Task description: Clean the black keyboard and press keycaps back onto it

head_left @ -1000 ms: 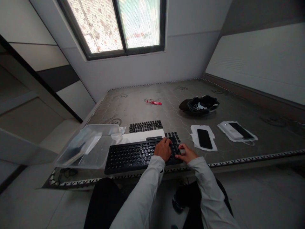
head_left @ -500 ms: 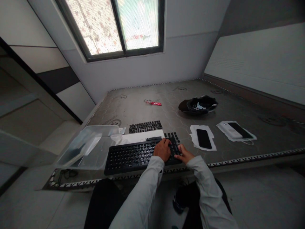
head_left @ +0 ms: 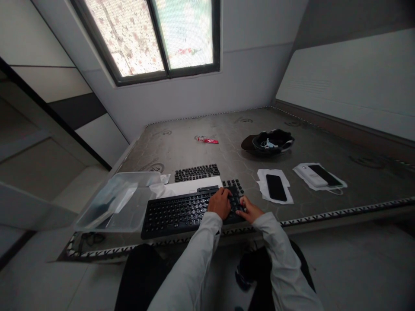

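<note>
A black keyboard (head_left: 177, 211) lies near the front edge of the grey table (head_left: 227, 151). My left hand (head_left: 220, 202) rests on its right part with the fingers curled down onto the keys. My right hand (head_left: 249, 209) sits just beside it at the keyboard's right end, fingers bent and pinched low over the number keys. What the fingertips hold, if anything, is hidden. Loose black keycaps (head_left: 196, 172) lie in rows behind the keyboard, on and beside a white sheet (head_left: 191, 186). A few more keycaps (head_left: 236, 185) lie just beyond my hands.
A clear plastic box (head_left: 116, 203) stands left of the keyboard. A black phone on white paper (head_left: 275, 188) lies to the right, a white device and another phone (head_left: 319, 176) farther right. A dark cap (head_left: 269, 142) and a red wrapper (head_left: 207, 139) lie farther back.
Both hands stay on the keyboard's right end with only small finger shifts. The view has drifted slightly.
</note>
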A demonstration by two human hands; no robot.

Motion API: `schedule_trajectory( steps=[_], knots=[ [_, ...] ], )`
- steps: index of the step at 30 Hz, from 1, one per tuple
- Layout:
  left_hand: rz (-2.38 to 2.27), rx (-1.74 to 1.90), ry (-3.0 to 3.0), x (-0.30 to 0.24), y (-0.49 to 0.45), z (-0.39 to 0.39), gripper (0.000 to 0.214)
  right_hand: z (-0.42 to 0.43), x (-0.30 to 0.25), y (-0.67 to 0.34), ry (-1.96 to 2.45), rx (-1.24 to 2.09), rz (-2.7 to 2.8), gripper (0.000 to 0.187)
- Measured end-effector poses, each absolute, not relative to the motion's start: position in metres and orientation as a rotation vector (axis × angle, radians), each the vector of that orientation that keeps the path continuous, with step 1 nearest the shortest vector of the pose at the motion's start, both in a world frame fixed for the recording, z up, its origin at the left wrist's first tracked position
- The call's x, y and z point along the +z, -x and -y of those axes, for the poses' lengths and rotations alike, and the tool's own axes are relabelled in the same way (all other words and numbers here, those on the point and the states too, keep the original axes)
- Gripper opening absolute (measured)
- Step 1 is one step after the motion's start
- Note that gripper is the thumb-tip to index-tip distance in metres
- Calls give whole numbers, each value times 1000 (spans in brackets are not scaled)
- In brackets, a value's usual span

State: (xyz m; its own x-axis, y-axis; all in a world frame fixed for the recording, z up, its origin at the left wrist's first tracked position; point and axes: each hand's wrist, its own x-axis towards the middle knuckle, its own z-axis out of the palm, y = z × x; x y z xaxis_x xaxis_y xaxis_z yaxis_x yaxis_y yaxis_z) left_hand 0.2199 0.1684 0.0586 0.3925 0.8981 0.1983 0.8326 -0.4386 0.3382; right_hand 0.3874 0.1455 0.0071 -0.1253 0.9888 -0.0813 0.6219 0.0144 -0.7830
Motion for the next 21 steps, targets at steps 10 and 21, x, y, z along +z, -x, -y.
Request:
schedule_trajectory(
  steps=[10,21],
  knots=[
    [-1534,521,-2475,58,-219,-169,24,-147,5,-390,1646,955,1686,39],
    [-1540,484,-2441,64,-220,-168,25,-165,-22,-386,1580,980,1421,50]
  ],
)
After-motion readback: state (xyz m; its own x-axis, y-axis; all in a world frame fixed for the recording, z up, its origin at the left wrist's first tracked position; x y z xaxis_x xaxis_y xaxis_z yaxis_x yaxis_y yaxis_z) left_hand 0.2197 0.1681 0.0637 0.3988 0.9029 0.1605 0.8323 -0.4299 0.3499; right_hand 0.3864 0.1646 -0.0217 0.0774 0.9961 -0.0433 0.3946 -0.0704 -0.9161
